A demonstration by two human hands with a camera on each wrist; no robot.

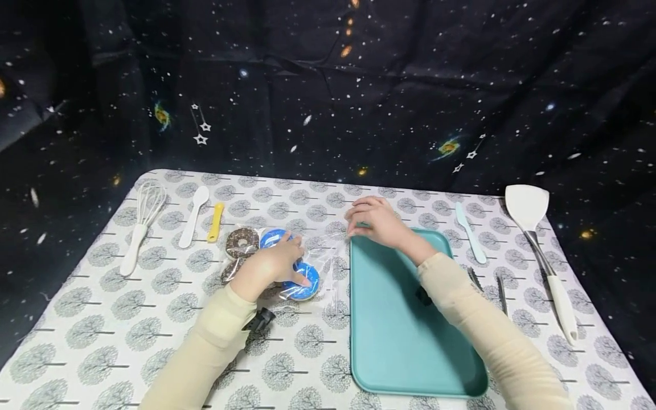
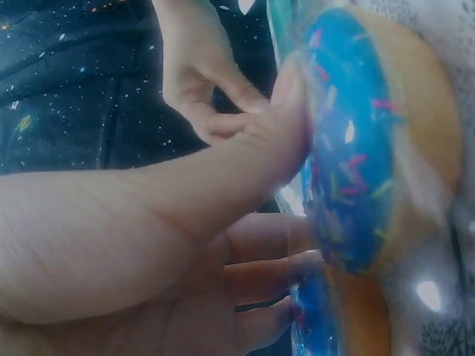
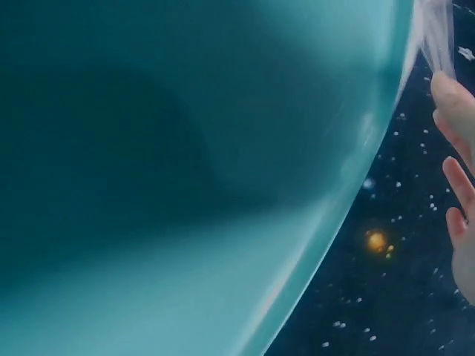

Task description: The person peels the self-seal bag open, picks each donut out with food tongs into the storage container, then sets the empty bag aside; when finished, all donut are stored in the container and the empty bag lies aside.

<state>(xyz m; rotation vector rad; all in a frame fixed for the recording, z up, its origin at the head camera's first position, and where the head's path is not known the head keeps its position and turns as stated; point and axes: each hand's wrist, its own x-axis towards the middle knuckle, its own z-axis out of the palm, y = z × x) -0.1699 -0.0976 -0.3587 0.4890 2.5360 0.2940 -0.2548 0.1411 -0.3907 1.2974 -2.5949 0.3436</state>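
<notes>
Cream sleeves [image 1: 492, 324] up front; left hand [image 1: 269, 262], fingers spread, rests on doughnuts [image 1: 302, 291]; right hand [image 1: 376, 222] pinches their clear bag [image 1: 328, 245]: likely light, slippery, best held there.

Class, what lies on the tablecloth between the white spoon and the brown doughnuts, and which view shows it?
The head view shows it: a yellow utensil lies between the white spoon and the brown doughnuts.

Blue doughnuts [image 2: 349, 141]: 2, bearing pink and yellow sprinkles. Brown doughnuts [image 1: 242, 234]: show pale speckles. Tray [image 1: 400, 341]: plain teal. Tablecloth [image 1: 287, 370]: white, carries grey trees. Backdrop [image 1: 318, 85]: black, bears white stars. Whisk [image 1: 132, 247], spoon [image 1: 192, 222]: white. Short handle [image 1: 216, 222]: yellow. Knife [image 1: 470, 232]: pale blue. Sleeves [image 1: 202, 347]: cream.
</notes>
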